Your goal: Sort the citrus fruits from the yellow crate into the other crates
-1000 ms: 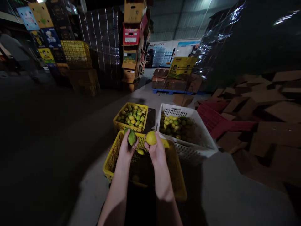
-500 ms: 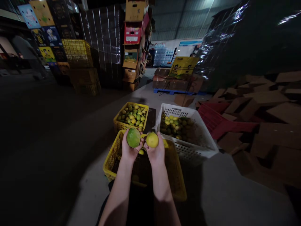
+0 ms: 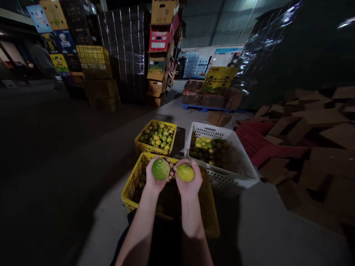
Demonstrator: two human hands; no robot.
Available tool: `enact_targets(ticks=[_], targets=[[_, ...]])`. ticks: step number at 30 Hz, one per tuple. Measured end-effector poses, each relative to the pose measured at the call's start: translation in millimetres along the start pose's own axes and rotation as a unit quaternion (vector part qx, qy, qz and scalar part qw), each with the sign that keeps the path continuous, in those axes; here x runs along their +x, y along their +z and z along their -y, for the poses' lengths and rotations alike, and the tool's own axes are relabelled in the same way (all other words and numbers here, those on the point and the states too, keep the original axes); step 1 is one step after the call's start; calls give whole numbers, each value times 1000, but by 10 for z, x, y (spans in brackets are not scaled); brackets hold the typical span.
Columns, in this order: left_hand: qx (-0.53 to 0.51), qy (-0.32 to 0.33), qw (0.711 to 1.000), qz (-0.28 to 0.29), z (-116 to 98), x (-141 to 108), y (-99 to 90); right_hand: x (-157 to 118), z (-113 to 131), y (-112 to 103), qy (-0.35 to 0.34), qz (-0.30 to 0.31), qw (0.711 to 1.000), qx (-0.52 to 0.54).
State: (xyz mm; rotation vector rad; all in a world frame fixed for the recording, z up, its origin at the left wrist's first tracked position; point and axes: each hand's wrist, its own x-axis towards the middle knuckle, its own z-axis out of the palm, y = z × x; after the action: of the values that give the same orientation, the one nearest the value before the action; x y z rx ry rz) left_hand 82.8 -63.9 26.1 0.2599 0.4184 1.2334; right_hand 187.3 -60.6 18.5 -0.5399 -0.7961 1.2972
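Note:
A round green citrus fruit [image 3: 161,169] with paler patches rests in my left hand [image 3: 152,183], fingers curled round it. My right hand [image 3: 191,188] grips a yellow citrus fruit [image 3: 185,172], which is a little smaller. Both hands are side by side above the near yellow crate [image 3: 130,184], whose dark inside shows some fruit at its left end. Behind it stands another yellow crate [image 3: 138,144] full of green and yellow fruit. The white crate [image 3: 244,157] to the right holds more fruit, heaped toward its far left side.
A red crate [image 3: 255,144] leans among piled flat cardboard [image 3: 318,155] at the right. Farther back are a column of boxes [image 3: 158,55], a blue pallet [image 3: 205,108] with cartons, and stacked yellow crates [image 3: 94,61]. A person [image 3: 44,61] is dimly visible far left.
Both hands have moved slightly right and down, still holding the fruits. The yellow fruit has turned in my right hand, and the green one shows a paler side. The view has shifted slightly.

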Motion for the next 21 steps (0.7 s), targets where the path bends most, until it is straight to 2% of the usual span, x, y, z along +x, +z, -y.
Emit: enact_targets(ticks=[7,9,12,16,18,21], targets=[[-2,-11,1000,2,4,5,-8,-12,24,15,10,-9,1000,20],[-16,-11,1000,-22,8,21,-8,10,21,15,33,-34,999,24],[-58,11,994,-88,19,74,-6,72,-20,-9,82,-91,992,22],[-96,48,982,-158,26,160,-14,157,-137,-88,99,-151,983,24],[-100,42,980,-169,26,183,-29,180,-191,-125,110,-156,981,29],[-101,29,983,-153,29,193,-60,191,-232,-149,119,-149,981,28]])
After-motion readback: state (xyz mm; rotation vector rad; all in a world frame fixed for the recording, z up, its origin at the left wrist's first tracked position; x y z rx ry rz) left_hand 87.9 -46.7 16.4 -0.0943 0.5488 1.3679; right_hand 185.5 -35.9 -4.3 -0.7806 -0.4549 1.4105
